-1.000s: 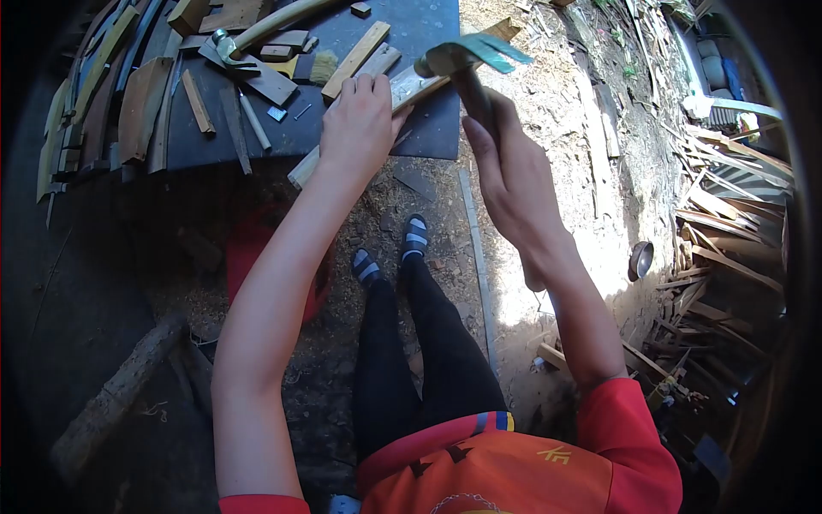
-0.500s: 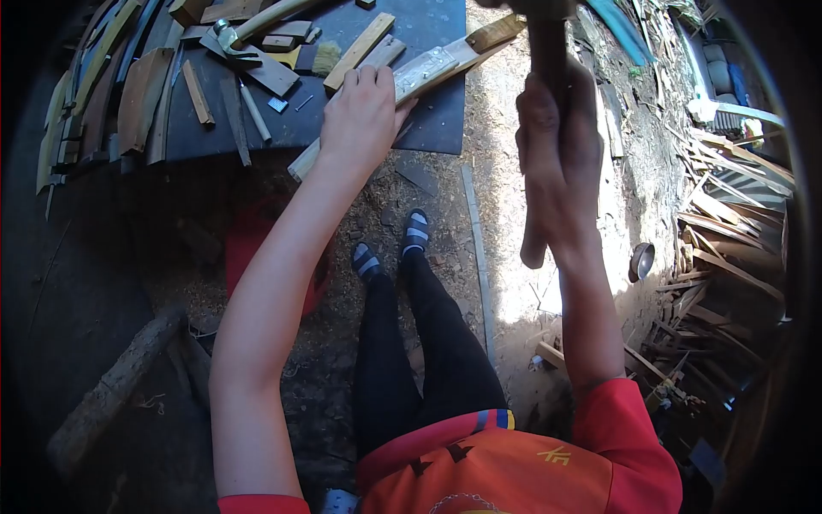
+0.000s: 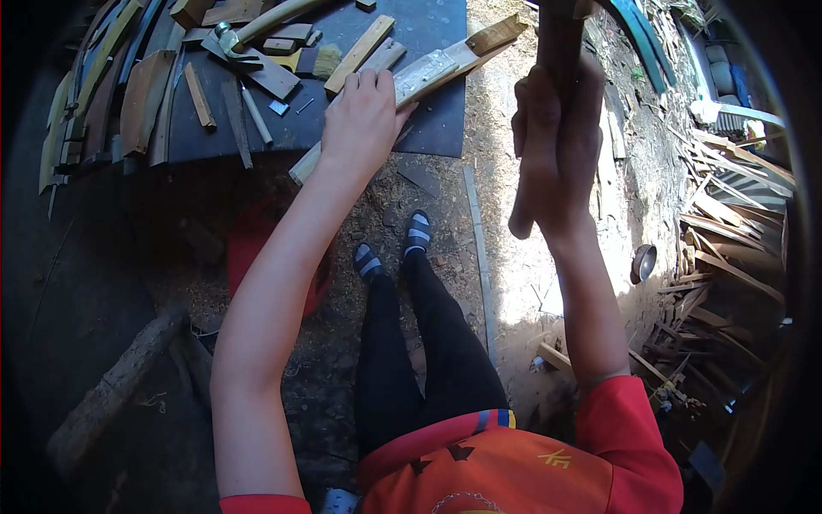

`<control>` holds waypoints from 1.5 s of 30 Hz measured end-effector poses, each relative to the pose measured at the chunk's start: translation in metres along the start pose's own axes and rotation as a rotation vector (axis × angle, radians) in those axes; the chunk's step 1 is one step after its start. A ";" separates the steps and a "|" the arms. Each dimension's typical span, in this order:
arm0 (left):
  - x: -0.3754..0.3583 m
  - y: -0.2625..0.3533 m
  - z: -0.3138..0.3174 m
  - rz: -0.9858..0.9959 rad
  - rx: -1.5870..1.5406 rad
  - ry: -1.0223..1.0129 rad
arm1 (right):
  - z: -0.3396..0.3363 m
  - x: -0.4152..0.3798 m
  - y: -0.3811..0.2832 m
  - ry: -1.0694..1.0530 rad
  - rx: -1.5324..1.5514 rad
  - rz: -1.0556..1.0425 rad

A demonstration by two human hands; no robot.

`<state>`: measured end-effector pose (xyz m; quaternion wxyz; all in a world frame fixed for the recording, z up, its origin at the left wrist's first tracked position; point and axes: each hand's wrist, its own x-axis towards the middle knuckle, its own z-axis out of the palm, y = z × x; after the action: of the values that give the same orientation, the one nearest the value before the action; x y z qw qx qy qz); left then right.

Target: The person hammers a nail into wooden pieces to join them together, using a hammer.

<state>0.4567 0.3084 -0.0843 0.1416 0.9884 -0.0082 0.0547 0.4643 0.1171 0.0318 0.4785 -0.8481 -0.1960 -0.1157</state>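
Observation:
My left hand [image 3: 363, 111] is closed over a long wooden piece [image 3: 462, 58] that lies slantwise across the table corner and sticks out past its edges. A flat metal plate [image 3: 435, 67] sits on top of the wood, just beyond my fingers. My right hand [image 3: 556, 154] is wrapped around the wooden handle of a hammer [image 3: 561, 43], raised high and close to the camera. The hammer's head is largely cut off by the top of the view; a curved, claw-like part shows beside the handle.
On the dark table [image 3: 325, 137] lie another claw hammer [image 3: 238, 44], a paintbrush [image 3: 321, 60], a small perforated plate [image 3: 278, 107], a nail [image 3: 305, 105] and several wood offcuts. A red object [image 3: 257, 248] stands below. Scrap wood [image 3: 728, 248] is heaped at right; a log [image 3: 116, 385] lies lower left.
My right hand has risen slightly with the hammer, and more of the curved part has come into view. The left hand and the wooden piece have stayed put.

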 end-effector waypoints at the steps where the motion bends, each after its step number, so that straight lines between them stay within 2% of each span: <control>1: -0.001 0.000 0.000 0.008 -0.009 0.005 | 0.007 -0.008 0.018 0.024 -0.004 -0.039; 3: 0.000 -0.001 0.000 0.024 -0.024 0.029 | 0.009 -0.016 0.039 -0.399 -0.274 0.130; 5: -0.003 0.000 0.000 0.024 -0.027 0.027 | 0.007 -0.015 0.041 -0.493 -0.371 0.191; 10: -0.004 0.000 0.001 0.017 -0.004 0.020 | -0.011 0.001 -0.002 -0.190 -0.170 0.089; 12: -0.001 0.001 0.001 0.010 0.029 0.020 | -0.002 0.000 0.005 -0.028 -0.050 0.004; 13: -0.002 0.001 0.000 0.007 0.023 0.011 | 0.006 -0.007 0.021 -0.020 -0.039 -0.032; 15: -0.001 0.001 0.000 0.007 0.009 0.011 | 0.009 -0.014 0.041 -0.446 -0.348 0.164; 16: 0.001 0.001 0.000 0.011 0.005 0.019 | 0.009 -0.015 0.039 -0.533 -0.410 0.255; 19: 0.001 -0.001 0.001 0.023 -0.010 0.028 | 0.003 -0.024 0.036 -0.368 -0.311 0.154; 22: -0.002 0.001 -0.001 -0.020 -0.041 -0.027 | -0.004 -0.028 0.021 -0.315 -0.232 0.372; 24: -0.009 0.000 0.001 0.028 -0.012 0.098 | -0.003 -0.034 0.024 -0.283 -0.148 0.490; 26: -0.020 -0.003 -0.003 0.092 -0.056 0.230 | -0.001 -0.047 0.034 -0.259 -0.104 0.496; 30: -0.029 -0.047 -0.041 0.082 -0.253 0.299 | -0.001 -0.076 0.046 -0.289 -0.042 0.551; 33: -0.031 -0.097 -0.043 -0.066 -0.229 0.170 | 0.000 -0.088 0.049 -0.330 -0.018 0.569; 35: -0.026 -0.115 -0.040 -0.054 -0.108 0.092 | 0.004 -0.094 0.051 -0.343 -0.004 0.545; 39: -0.016 -0.121 -0.033 -0.039 0.035 -0.064 | 0.009 -0.095 0.053 -0.361 -0.024 0.477; 45: -0.009 -0.113 -0.028 -0.051 0.070 -0.107 | 0.007 -0.095 0.061 -0.344 -0.044 0.420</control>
<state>0.4486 0.4244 -0.0905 0.1075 0.9941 0.0113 -0.0014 0.4057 0.0736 -0.0550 0.4329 -0.8877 -0.0914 0.1275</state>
